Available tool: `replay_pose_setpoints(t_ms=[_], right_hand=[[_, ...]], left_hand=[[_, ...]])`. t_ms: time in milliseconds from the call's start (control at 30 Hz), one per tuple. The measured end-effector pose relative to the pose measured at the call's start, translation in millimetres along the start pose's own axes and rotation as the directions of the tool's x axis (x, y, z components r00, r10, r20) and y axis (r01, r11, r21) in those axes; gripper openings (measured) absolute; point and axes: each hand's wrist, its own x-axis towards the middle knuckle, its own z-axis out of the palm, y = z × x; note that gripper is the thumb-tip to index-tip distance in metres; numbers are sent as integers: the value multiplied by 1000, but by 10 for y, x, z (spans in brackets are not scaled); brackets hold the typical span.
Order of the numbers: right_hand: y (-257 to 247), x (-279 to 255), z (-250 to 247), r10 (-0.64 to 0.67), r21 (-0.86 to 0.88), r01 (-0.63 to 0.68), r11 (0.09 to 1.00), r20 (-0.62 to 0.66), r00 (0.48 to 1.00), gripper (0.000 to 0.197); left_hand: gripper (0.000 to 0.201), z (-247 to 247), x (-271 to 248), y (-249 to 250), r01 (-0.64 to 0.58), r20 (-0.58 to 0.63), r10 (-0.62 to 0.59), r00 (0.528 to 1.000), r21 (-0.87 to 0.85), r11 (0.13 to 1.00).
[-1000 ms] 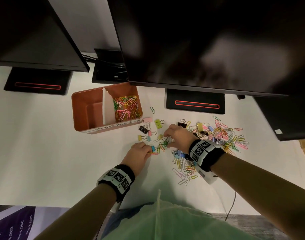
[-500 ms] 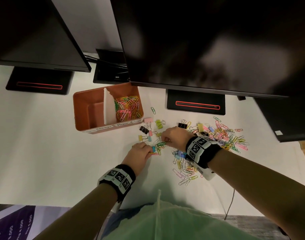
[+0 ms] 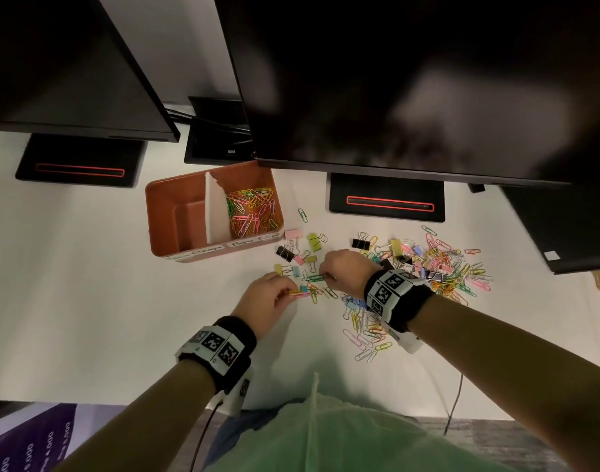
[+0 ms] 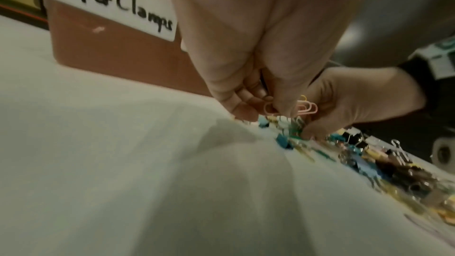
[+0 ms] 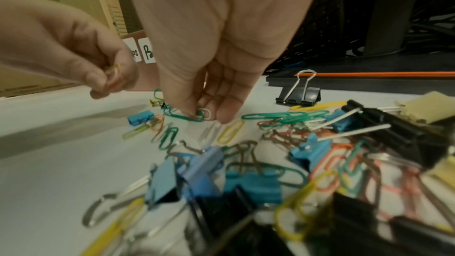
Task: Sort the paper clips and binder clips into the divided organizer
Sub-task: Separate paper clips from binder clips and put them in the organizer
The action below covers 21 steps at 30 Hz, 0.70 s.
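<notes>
Hands work our clip pile [image 3: 438,267]. Left hand [image 3: 269,301] pinches pink clips [image 4: 305,107]; right hand [image 3: 346,270] pinches a green clip [image 5: 189,117] beside the organizer [image 3: 165,212]

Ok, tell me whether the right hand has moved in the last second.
Yes, slightly: the right hand has edged left, toward the organizer.

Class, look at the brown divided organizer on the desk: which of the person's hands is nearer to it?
Left. The left hand sits just below the organizer's right front corner; the right hand is farther right, by the clip pile.
</notes>
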Motion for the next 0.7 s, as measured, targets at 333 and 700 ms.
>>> replay_pose_setpoints(t_ms=[333, 700], right_hand=[[-384, -21, -822, -123, 158, 189, 969, -353, 928, 17], [-362, 352, -985, 72, 423, 207, 882, -556, 828, 13]], left_hand=[[5, -1094, 150, 328, 60, -377, -88, 922, -86, 995], [21, -945, 137, 317, -68, -330, 100, 939, 105, 992]])
